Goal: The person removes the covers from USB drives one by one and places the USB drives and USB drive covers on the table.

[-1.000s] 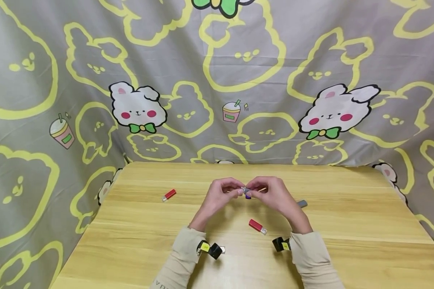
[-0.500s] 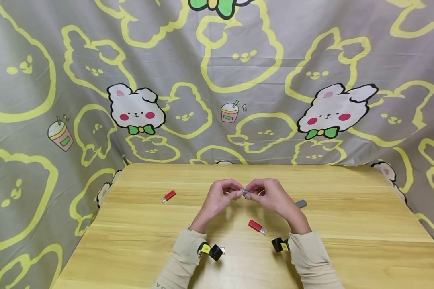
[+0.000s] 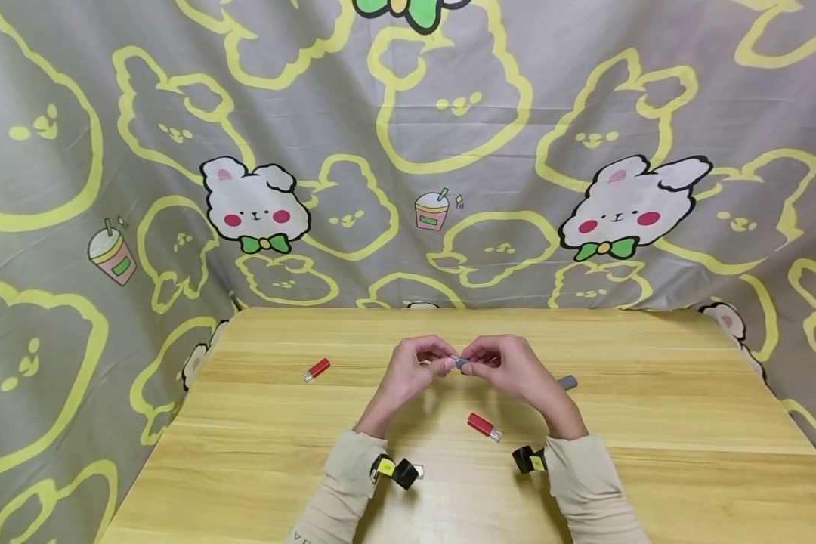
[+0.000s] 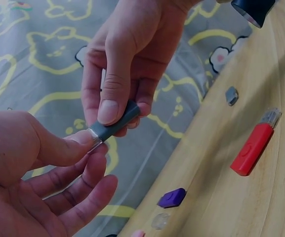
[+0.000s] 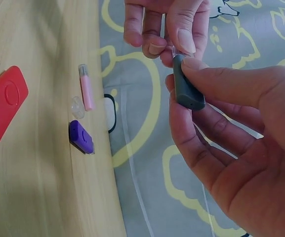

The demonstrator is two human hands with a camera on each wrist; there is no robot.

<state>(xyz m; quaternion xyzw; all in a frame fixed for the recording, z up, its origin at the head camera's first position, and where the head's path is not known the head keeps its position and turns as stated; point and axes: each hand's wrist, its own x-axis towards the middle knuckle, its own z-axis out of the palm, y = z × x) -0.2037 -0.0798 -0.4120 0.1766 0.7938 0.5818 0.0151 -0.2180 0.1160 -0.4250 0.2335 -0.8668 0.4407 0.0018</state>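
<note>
Both hands meet over the far middle of the table, holding one grey USB stick (image 4: 117,122) between them. My right hand (image 3: 514,369) pinches its grey body between thumb and fingers. At the other end, my left hand (image 3: 411,370) pinches the clear, shiny tip with thumb and index finger, the other fingers loosely spread in the left wrist view. The tip is mostly covered by those fingertips. On the table past the hands lie a purple USB stick (image 5: 81,137), a small clear cap (image 5: 77,107) and a pink stick with a clear end (image 5: 86,89).
One red USB stick (image 3: 317,369) lies at the left, another red USB stick (image 3: 484,427) nearer the front between the forearms. Another grey stick (image 3: 567,382) is partly hidden behind the right wrist. A patterned curtain (image 3: 353,181) hangs behind the table (image 3: 258,453).
The grey USB stick has tilted slightly between the fingers, and the purple one below it has gone from sight in the head view. Both hands stay nearly in place.
</note>
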